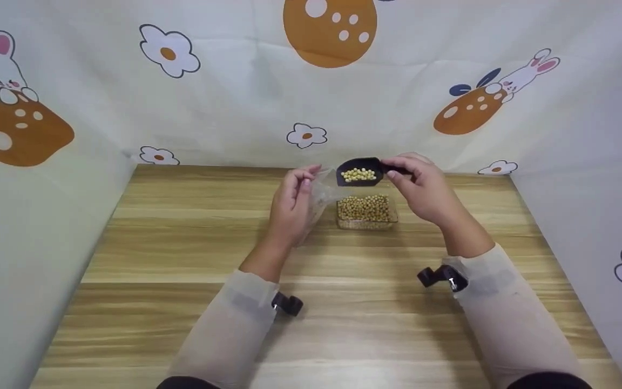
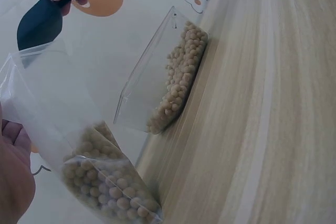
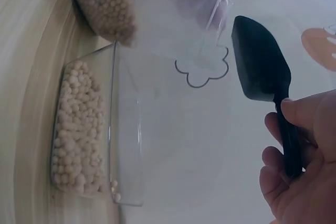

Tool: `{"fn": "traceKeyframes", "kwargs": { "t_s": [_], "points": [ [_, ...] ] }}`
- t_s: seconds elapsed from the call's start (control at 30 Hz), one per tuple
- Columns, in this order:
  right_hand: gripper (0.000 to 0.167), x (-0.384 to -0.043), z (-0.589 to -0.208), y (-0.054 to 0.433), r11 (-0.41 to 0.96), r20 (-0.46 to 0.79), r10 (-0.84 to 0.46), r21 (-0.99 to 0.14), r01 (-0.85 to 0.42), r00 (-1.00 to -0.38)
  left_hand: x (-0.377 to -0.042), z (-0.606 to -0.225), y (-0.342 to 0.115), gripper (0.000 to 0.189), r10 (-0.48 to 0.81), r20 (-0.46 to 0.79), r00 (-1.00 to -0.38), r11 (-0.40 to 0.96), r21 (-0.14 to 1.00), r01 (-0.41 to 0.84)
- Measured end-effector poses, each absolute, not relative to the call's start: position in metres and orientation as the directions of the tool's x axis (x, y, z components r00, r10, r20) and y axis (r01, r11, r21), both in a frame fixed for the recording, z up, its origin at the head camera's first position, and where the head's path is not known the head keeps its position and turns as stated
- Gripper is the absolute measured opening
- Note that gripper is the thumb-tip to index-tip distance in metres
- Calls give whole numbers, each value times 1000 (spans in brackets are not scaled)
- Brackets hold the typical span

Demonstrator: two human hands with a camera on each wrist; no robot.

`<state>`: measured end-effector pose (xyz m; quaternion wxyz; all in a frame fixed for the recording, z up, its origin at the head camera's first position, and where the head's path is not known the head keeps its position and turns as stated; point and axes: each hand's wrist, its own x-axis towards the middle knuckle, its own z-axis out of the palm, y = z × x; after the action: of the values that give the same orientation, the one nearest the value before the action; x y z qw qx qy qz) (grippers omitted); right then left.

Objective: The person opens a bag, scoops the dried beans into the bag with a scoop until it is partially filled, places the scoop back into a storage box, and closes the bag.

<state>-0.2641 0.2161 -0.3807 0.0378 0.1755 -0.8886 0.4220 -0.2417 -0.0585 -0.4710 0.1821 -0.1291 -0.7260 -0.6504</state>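
Note:
My right hand (image 1: 427, 189) grips the handle of a black scoop (image 3: 260, 59), which holds a small heap of round yellow beans (image 1: 358, 175). My left hand (image 1: 289, 208) holds a clear plastic bag (image 2: 58, 93) near its mouth. More beans (image 2: 113, 187) fill the bottom of that bag. The scoop's tip is beside the bag's mouth; whether they touch I cannot tell. Below the scoop stands a clear rectangular container (image 1: 367, 224), partly filled with the same beans (image 3: 79, 135).
All of this is over a wood-grain table (image 1: 192, 237). Pale cloth (image 1: 235, 97) printed with flowers, rabbits and orange fruit encloses the back and both sides. Each sleeved forearm has a dark wrist camera, left (image 1: 288, 304) and right (image 1: 443, 276).

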Motion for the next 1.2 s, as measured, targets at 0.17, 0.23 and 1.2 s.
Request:
{"fn": "traceKeyframes", "kwargs": {
  "t_s": [0.17, 0.23, 1.2],
  "points": [
    [29, -263, -373, 205, 654, 249, -321, -640, -403, -914, -243, -472, -58, 17, -54, 462, -886, 127, 883, 452],
    [29, -263, -371, 201, 669, 259, -335, -612, -422, -906, -243, -473, -58, 16, -58, 472, -880, 130, 877, 462],
    [28, -264, -365, 216, 692, 332, -312, -563, -452, -890, -242, -470, -59, 16, -49, 459, -887, 120, 885, 451]
  ]
}}
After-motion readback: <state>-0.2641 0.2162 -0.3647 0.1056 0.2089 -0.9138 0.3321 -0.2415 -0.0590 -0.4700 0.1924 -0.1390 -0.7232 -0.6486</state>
